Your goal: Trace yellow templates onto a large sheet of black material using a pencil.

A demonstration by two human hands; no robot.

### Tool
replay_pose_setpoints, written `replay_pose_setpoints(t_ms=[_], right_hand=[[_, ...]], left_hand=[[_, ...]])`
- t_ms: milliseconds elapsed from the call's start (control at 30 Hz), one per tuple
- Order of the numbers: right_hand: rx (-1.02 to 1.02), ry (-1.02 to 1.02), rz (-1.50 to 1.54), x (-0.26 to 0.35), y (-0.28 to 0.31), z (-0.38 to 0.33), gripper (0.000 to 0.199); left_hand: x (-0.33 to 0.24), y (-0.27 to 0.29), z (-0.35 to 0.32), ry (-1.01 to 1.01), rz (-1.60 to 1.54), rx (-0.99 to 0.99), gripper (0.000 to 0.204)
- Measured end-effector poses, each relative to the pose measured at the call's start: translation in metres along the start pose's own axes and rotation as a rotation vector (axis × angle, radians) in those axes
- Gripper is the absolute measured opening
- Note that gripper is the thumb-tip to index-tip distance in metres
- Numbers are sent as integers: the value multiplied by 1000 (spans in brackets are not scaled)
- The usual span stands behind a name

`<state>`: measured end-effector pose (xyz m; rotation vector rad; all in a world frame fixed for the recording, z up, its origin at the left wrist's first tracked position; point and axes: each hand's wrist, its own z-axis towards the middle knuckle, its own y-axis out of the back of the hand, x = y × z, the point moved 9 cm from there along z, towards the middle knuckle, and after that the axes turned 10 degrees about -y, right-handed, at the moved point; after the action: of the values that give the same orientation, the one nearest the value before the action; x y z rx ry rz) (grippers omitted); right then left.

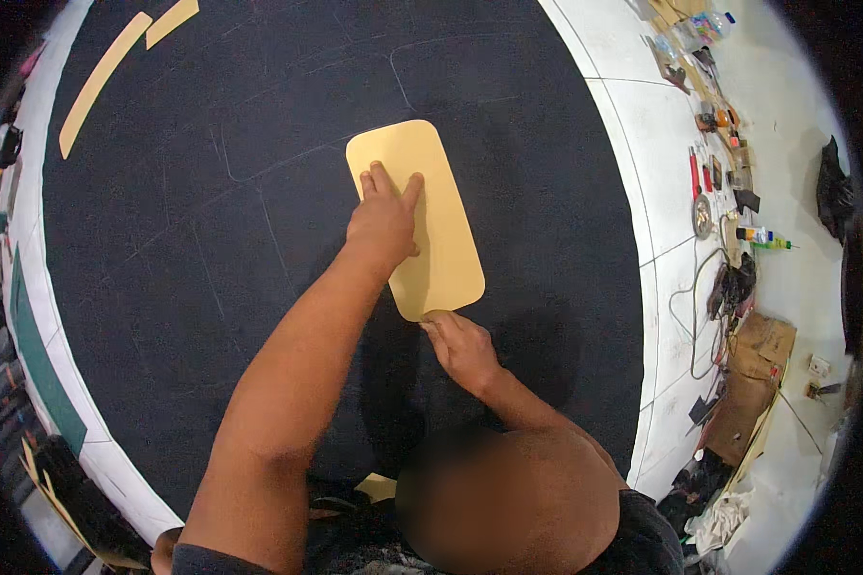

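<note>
The left hand [384, 220], fingers spread, bears on the yellow template [451, 235] lying on the black sheet [297, 307], which could slip if the right hand [464, 351] at its near corner, pinch indiscernible, pushes sideways.

The yellow panel [446, 230] looks like smooth, matt card; the black sheet [278, 216], matt cloth.
</note>
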<state>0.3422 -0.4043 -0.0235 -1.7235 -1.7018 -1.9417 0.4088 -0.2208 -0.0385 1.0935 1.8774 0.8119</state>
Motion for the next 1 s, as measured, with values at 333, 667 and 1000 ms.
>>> replay_pose_setpoints(t_ms=[333,667,1000], right_hand=[[-19,128,48,17,-14,9,12],[-124,252,-11,31,-6,17,10],[-125,20,5,-6,16,-9,13]], left_hand=[[4,-2,0,-5,39,-10,118],[1,-3,1,-19,22,-20,118],[0,3,-2,2,54,-22,116]])
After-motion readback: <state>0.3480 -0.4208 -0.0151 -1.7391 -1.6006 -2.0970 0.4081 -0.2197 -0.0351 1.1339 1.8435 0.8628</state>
